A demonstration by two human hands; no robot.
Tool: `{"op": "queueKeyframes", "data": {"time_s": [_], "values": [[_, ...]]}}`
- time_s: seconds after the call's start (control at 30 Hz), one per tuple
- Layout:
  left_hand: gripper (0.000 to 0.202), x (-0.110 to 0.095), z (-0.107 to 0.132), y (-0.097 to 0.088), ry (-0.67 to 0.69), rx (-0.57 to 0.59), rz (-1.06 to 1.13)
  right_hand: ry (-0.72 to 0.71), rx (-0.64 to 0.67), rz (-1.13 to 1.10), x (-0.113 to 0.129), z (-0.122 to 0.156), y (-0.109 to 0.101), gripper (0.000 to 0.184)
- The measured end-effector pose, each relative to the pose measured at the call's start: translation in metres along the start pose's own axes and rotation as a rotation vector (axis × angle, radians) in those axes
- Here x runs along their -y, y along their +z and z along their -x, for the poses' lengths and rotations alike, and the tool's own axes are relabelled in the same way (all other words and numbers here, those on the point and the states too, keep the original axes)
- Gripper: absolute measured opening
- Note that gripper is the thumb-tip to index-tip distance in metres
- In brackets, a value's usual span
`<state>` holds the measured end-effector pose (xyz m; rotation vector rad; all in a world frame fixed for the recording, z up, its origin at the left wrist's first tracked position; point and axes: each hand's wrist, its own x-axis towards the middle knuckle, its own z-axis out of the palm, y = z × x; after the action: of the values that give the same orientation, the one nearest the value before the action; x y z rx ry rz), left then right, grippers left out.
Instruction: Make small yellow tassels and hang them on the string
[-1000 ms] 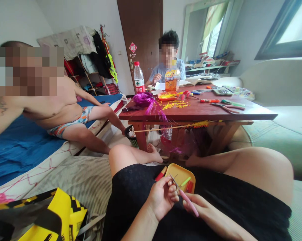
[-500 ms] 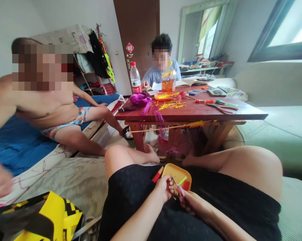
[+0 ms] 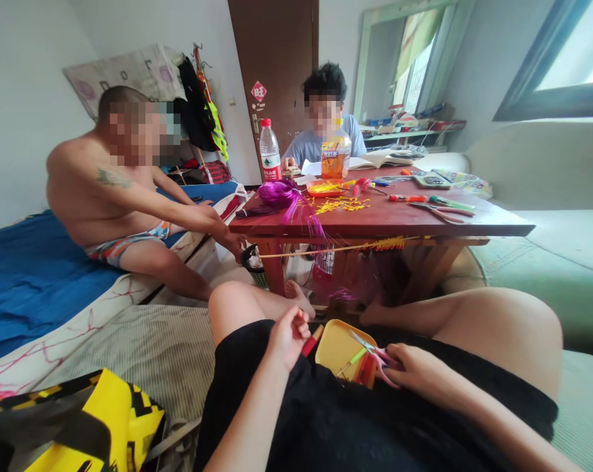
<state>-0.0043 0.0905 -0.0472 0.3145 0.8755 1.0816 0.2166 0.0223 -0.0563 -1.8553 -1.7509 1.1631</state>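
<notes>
Head view: right fingers (image 3: 401,356) hold scissors (image 3: 373,352) across the yellow tray (image 3: 332,346) edge.

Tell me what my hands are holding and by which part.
Your right hand holds the scissors by the pink handles; whether the left hand grips anything cannot be told.

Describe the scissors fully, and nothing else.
The scissors have pink handle loops, plastic by their look, and slim, silvery blades that look like metal. The person's right hand holds them by the loops, which stand spread apart. The blades point forward and to the left, and in this view they cross the right part of the yellow tray; whether they touch it cannot be told. Nothing can be made out between the blades.
</notes>
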Motion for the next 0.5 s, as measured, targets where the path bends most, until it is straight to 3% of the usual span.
{"op": "queueKeyframes", "data": {"time_s": [0.07,0.13,0.33,0.5], "values": [[0.022,-0.019,0.013,0.007,0.101,0.066,0.018,-0.009,-0.001,0.240,-0.004,-0.008,-0.007,0.020],[0.019,-0.026,0.024,0.014,0.147,0.125,0.020,-0.024,0.020,0.424,-0.002,-0.021,-0.001,0.014],[0.021,-0.006,0.036,0.015,0.093,0.199,0.008,-0.133,-0.002,0.715,0.010,-0.063,0.035,0.026],[0.022,0.004,0.032,0.006,0.015,0.195,0.014,-0.312,-0.004,0.832,-0.007,-0.073,0.045,0.022]]}}
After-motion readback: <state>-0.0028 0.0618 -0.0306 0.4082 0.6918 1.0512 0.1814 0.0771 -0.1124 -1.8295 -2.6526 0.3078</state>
